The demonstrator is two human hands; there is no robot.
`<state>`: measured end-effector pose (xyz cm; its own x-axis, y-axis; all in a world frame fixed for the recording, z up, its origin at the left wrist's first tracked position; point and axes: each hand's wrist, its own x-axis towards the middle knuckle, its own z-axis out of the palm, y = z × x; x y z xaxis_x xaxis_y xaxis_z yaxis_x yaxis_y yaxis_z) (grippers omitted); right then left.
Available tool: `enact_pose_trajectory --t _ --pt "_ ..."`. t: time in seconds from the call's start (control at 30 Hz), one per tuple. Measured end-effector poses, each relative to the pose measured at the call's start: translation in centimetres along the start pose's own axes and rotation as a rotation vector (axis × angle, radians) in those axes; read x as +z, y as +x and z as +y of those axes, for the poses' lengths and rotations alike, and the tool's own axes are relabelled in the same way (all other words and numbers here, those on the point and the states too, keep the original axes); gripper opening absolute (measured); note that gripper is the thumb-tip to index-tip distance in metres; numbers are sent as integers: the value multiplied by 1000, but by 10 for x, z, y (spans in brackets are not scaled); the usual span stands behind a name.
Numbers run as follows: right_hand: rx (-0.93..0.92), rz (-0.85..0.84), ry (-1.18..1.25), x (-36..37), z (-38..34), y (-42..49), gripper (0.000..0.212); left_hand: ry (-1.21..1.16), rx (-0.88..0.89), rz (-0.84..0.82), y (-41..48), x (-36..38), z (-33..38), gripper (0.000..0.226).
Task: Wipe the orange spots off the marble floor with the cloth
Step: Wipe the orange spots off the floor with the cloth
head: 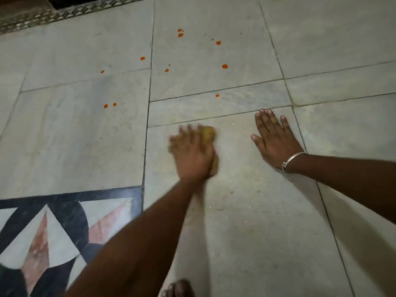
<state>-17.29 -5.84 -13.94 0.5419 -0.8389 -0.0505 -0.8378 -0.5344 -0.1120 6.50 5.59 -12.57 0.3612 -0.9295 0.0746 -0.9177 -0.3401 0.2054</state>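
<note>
My left hand presses a yellowish cloth flat on the grey marble floor; hand and cloth are blurred, and most of the cloth is hidden under the palm. My right hand, with a silver bangle on the wrist, lies flat on the floor to the right, fingers spread and holding nothing. Several orange spots dot the slabs farther away: one just beyond my hands, a pair to the left, and others higher up.
A black, white and pink inlaid marble pattern fills the lower left. A patterned border strip runs along the far top left. The toes of a foot show at the bottom edge.
</note>
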Motion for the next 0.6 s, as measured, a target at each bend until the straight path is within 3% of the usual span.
enact_pose_trajectory --t 0.1,0.17,0.23,0.3,0.37,0.43,0.5,0.57,0.6 --pt "4 -26 5 0 0 1 76 -69 -246 -23 2 -15 -39 58" --pt "6 -29 3 -2 2 0 76 -300 -349 -1 -15 -34 -38 44" --pt "8 -33 -7 -3 1 0 76 -741 -520 95 -19 -63 -27 31" --pt "8 -31 -11 -2 -1 1 75 -1357 -705 156 -10 -85 -25 29" --pt "9 -35 -3 -2 -1 1 74 -1713 -786 193 -15 -93 -35 26" --pt "6 -37 2 -2 0 1 75 -1720 -892 197 -32 -93 -53 27" --pt "8 -41 5 -1 1 1 76 -1552 -1041 248 -43 -88 -74 32" --pt "10 -57 10 -3 1 2 76 -1289 -987 323 -39 -89 -85 28" --pt "7 -64 9 -3 1 2 76 -1096 -846 330 -34 -91 -83 27"
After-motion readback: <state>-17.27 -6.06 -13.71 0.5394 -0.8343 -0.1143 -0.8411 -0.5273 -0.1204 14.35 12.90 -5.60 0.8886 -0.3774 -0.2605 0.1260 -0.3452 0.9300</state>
